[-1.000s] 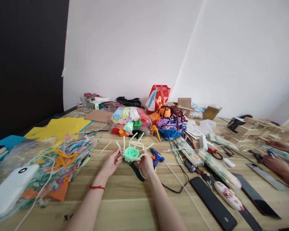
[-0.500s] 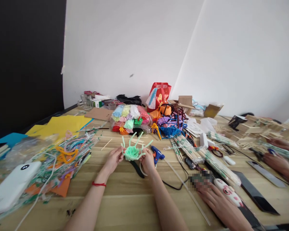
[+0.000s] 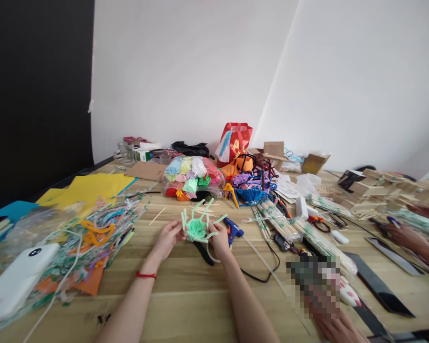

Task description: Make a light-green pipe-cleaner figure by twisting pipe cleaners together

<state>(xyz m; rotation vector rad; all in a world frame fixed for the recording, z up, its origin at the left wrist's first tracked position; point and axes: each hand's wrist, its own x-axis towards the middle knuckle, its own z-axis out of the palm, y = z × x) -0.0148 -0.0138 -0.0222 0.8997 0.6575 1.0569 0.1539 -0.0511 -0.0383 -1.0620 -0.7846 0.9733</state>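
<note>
Evenly between the two grips sits the green weave (image 3: 196, 229). The left hand (image 3: 168, 237) pinches its left edge and the right hand (image 3: 219, 239) its right edge, with fingers closed on it. Its stems (image 3: 208, 208) fan upward, away from both hands. A glue gun (image 3: 232, 230) lies just right of the right hand.

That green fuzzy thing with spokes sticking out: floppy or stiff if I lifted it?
Probably light: the left hand and right hand hold the green pipe-cleaner piece by fingertips alone. Its free ends stand out unsupported, so it is likely stiff yet bendable. The fuzzy surface suggests little slipping.
</note>
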